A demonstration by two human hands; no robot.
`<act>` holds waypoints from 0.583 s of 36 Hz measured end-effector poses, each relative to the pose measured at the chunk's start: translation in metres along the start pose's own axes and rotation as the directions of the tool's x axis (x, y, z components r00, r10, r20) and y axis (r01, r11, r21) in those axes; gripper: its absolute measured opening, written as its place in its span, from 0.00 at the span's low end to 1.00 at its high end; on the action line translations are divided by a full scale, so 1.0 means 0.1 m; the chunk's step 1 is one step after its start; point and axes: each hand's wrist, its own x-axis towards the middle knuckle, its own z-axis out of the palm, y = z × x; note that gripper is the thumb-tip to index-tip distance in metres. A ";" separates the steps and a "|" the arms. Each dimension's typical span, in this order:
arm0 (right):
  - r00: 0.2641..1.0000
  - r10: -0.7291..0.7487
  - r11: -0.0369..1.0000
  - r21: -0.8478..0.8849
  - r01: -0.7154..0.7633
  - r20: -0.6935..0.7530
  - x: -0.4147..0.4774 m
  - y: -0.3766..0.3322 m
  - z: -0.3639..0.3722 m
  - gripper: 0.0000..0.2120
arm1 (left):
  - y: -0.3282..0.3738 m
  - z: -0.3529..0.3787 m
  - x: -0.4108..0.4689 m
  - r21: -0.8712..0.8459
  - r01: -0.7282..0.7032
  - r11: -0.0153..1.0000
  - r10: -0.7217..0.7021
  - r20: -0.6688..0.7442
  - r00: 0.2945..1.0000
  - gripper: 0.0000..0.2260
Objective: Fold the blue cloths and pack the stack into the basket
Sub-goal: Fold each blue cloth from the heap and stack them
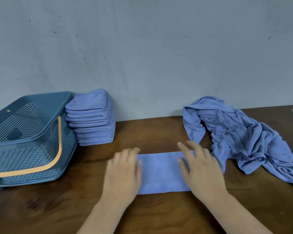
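— Head view: where are your grips?
— My left grip (122, 171) and right grip (201, 168) lie flat, fingers straight, pressing the ends of a folded blue cloth (161, 173), lower centre of the tabletop (159, 215).
— The rest?
— Folded stack (91, 119) just beside the basket (24, 132), left; crumpled cloths (235, 132), right.

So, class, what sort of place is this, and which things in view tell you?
Probably a plain folding workstation: bare grey wall, wooden table, stack of folded cloths beside a basket.
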 end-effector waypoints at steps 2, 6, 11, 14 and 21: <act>0.982 -0.156 0.986 0.074 0.148 0.104 -0.02 -0.16 -0.01 0.19 | 0.16 0.07 -0.03 -0.123 -0.101 0.987 0.123 0.188 0.974 0.19; 0.867 -0.227 0.973 0.139 0.184 0.443 -0.10 -0.28 0.08 0.30 | 0.14 0.20 -0.07 -0.059 -0.078 0.995 0.097 0.493 0.865 0.26; 0.832 -0.188 0.982 0.106 0.155 0.521 -0.03 -0.04 0.05 0.35 | -0.08 0.17 -0.09 0.019 -0.067 0.998 0.046 0.547 0.836 0.32; 0.813 -0.174 0.984 0.119 0.129 0.556 0.00 0.09 0.05 0.40 | -0.19 0.11 -0.06 0.041 -0.020 0.999 -0.008 0.587 0.810 0.39; 0.735 -0.141 0.982 0.191 0.016 0.663 0.13 0.47 -0.02 0.46 | -0.39 -0.03 0.00 0.048 0.075 0.996 -0.089 0.641 0.762 0.46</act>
